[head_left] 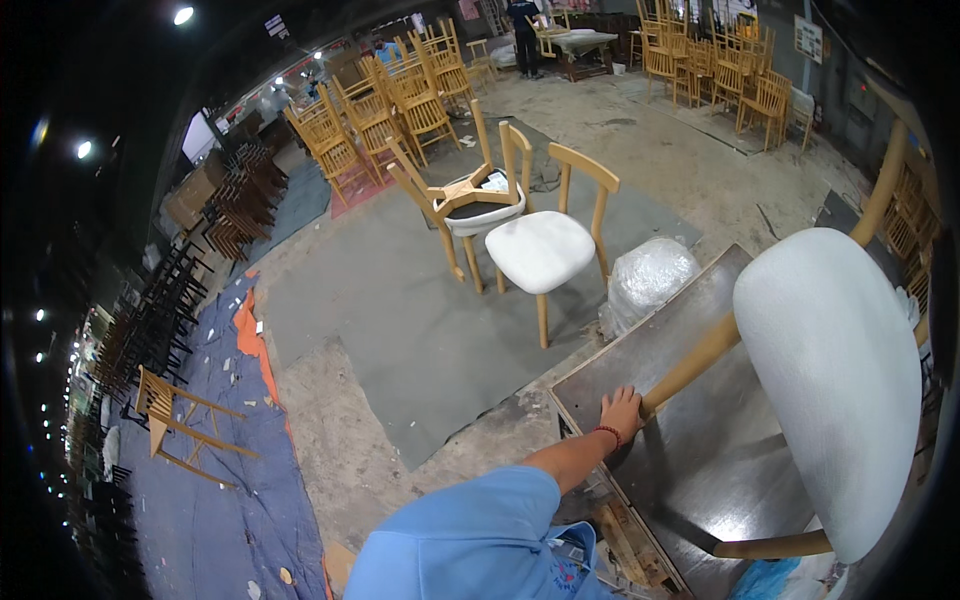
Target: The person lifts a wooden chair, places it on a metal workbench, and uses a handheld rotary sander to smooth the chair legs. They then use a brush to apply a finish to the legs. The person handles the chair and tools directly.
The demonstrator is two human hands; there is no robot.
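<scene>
A wooden chair with a white padded seat (830,380) lies tilted on its side over a dark, shiny work table (690,480). My left hand (622,414), with a red bead bracelet at the wrist, is closed around the lower end of one of its legs (695,365), close to the table's left edge. Another leg (775,546) points toward the near side of the table. Part of the chair's back frame (885,180) curves up at the far right. My right hand is out of view.
Beyond the table, a white-seated chair (541,250) stands upright beside an upturned one (484,212) on a grey mat (400,350). A plastic-wrapped bundle (652,275) sits against the table. A wooden chair (185,425) lies on blue sheeting at left. Stacked chairs (415,95) and a person (524,35) are farther back.
</scene>
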